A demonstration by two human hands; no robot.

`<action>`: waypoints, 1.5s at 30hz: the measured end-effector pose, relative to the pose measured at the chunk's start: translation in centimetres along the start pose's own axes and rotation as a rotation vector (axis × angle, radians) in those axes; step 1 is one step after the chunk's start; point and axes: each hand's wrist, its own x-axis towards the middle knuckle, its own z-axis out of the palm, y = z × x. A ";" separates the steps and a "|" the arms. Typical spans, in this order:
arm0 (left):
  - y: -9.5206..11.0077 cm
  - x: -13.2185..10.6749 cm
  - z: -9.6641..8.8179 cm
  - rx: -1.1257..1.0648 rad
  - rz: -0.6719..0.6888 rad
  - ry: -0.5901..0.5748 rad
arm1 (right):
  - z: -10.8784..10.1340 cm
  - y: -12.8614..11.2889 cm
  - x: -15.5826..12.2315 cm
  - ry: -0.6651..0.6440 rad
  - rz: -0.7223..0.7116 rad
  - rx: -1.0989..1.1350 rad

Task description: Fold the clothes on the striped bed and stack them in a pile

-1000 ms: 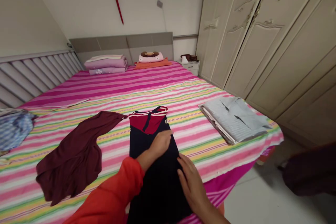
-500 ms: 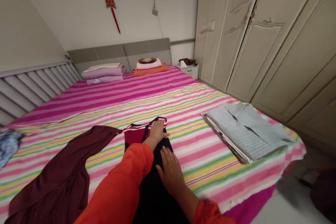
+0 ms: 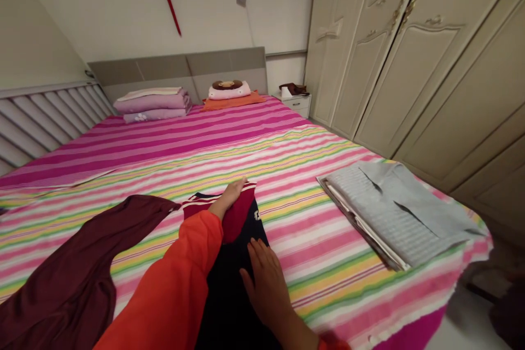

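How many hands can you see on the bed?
2. The left hand is over the red part of the dark garment; the right hand lies nearer the camera, on its black part. No others show.

Hands: left hand (image 3: pixel 231 195), right hand (image 3: pixel 268 286), two. Bed (image 3: pixel 303 219), one. Toward front edge: navy garment (image 3: pixel 232 279), maroon garment (image 3: pixel 84 257), two. Right edge: cloth pile (image 3: pixel 394 213), one. Head edge: bedding piles (image 3: pixel 152 103), two.
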 end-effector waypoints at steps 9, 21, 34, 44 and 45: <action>-1.5 -1.9 -7.5 0.226 -0.199 0.100 | -0.3 0.1 0.3 0.025 -0.033 0.001; -2.3 -6.8 -4.5 0.338 -0.128 0.267 | -0.4 0.0 0.6 0.005 -0.044 -0.062; -0.1 -11.8 -4.2 0.531 0.399 -0.030 | -0.3 0.0 0.5 -0.002 -0.012 -0.022; -1.2 -7.3 0.8 0.653 0.388 -0.438 | -0.7 0.0 0.4 -0.050 -0.003 -0.020; -1.2 -6.4 1.1 0.629 0.361 -0.413 | -0.8 0.0 0.4 -0.057 -0.004 -0.023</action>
